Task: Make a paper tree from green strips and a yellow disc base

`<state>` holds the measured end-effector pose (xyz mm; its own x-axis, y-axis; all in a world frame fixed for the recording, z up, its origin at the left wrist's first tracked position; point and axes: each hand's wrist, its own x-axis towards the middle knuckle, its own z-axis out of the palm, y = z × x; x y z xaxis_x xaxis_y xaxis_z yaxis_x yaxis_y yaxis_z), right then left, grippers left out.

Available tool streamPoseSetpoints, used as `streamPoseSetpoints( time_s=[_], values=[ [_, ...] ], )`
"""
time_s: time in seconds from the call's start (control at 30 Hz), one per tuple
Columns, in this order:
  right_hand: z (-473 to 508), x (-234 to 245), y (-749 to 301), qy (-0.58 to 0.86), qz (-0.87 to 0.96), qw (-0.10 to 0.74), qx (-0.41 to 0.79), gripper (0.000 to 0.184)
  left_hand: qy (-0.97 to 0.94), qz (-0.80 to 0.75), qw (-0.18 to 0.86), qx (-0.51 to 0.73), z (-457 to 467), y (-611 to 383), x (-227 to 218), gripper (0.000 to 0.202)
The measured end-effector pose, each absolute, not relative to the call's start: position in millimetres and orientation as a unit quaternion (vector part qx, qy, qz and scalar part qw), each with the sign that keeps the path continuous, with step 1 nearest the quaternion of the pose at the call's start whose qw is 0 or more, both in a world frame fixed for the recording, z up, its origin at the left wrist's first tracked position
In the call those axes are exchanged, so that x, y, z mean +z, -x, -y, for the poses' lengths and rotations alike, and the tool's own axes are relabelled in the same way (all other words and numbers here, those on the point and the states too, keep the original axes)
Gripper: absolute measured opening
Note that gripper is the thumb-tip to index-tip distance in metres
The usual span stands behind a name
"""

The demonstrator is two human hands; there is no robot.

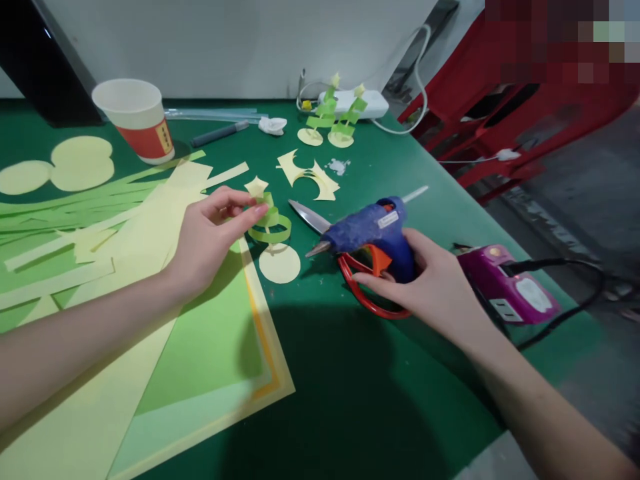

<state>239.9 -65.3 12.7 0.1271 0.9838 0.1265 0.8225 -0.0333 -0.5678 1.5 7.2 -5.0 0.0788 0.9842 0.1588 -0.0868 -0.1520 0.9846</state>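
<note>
Between thumb and fingertips, my left hand (215, 230) pinches a small paper tree (274, 230) near its top. The tree has a pale yellow star, a curled green paper strip and a round pale yellow base that hangs at or just above the table. My right hand (425, 287) is closed around the handle of a blue glue gun (365, 230) with an orange trigger. The gun's nozzle points left, toward the tree's base, and a clear glue stick sticks out of its back. Red-handled scissors (370, 308) lie beneath the gun, their blade partly covered.
Two finished-looking paper trees (327, 113) stand by a white power strip (377, 105). Paper sheets (210, 360) and green strips cover the left side. A paper cup (135, 120), a pen (220, 133) and paper scraps (320, 179) lie behind. A purple power box (510, 283) sits right.
</note>
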Motion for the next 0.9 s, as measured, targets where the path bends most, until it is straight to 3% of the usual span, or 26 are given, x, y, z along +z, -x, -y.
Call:
streamPoseSetpoints(
  time_s=[0.07, 0.33, 0.6, 0.9],
  values=[
    [68, 6, -236, 0.698, 0.663, 0.249, 0.102, 0.056, -0.545, -0.408, 0.5, 0.535, -7, -2, -7, 0.005],
    [71, -1, -231, 0.644, 0.735, 0.195, -0.081, 0.042, -0.61, -0.371, 0.469, 0.52, -7, -4, -11, 0.005],
    [73, -4, -236, 0.605, 0.766, 0.177, -0.127, 0.047, -0.655, -0.374, 0.419, 0.505, -7, -4, -14, 0.005],
    [74, -3, -231, 0.619, 0.758, 0.187, -0.09, 0.024, -0.63, -0.379, 0.454, 0.503, -5, -6, -12, 0.005]
  ],
)
